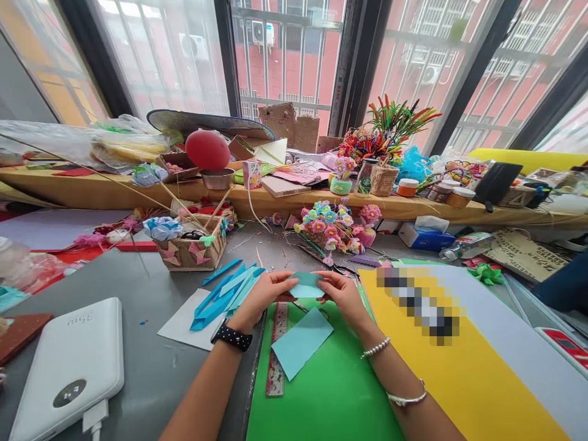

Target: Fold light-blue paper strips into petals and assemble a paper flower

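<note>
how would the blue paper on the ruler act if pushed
The blue paper looks thin, so probably light and floppy. It lies flat and unheld, so likely slides easily. Its corner over the ruler may lift easily.

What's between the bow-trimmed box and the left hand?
Blue strips, partly on a white sheet, lie between the box and left hand in the head view.

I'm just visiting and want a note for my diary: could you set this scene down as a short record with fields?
Left hand: pinching one side of the small blue paper
Right hand: pinching its opposite side
Below them: loose light-blue paper overlapping a ruler, on a green sheet
Left: blue paper strips on white paper
Right: yellow sheet
</note>
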Demonstrator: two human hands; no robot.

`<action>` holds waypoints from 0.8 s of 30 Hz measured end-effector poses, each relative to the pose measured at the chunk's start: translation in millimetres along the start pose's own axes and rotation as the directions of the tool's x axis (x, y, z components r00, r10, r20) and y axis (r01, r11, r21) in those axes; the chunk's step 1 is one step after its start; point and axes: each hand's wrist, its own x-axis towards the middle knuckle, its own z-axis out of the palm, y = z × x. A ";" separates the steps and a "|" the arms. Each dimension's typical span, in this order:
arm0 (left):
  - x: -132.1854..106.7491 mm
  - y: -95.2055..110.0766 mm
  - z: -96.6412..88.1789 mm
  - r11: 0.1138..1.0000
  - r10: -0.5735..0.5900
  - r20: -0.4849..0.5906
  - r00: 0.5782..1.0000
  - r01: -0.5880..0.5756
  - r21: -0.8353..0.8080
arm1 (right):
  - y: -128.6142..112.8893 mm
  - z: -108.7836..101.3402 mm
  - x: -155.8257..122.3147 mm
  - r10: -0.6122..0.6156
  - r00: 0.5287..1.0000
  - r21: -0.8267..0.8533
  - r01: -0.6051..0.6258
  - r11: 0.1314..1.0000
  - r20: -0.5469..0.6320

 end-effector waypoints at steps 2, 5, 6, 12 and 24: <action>-0.2 0.3 -2.9 1.000 -0.023 0.029 0.999 0.022 0.015 | 0.4 -1.1 0.1 0.004 1.000 0.018 -0.004 1.000 -0.002; -0.4 0.5 -5.5 0.998 -0.065 0.052 0.997 0.065 0.012 | 1.9 -3.1 0.3 0.040 0.999 0.067 -0.039 0.997 -0.014; -0.6 0.5 -5.7 0.997 -0.072 0.058 0.996 0.072 0.004 | 2.3 -3.7 0.2 0.056 0.998 0.084 -0.054 0.995 -0.015; -0.8 0.8 -3.2 1.000 0.005 0.088 0.996 -0.006 0.005 | 2.4 -4.3 -0.8 0.104 0.995 0.111 -0.104 0.988 0.002; 4.2 -3.7 -2.7 0.993 0.092 0.029 0.995 -0.094 0.068 | 1.4 -3.5 -1.4 0.114 0.993 0.114 -0.118 0.986 0.040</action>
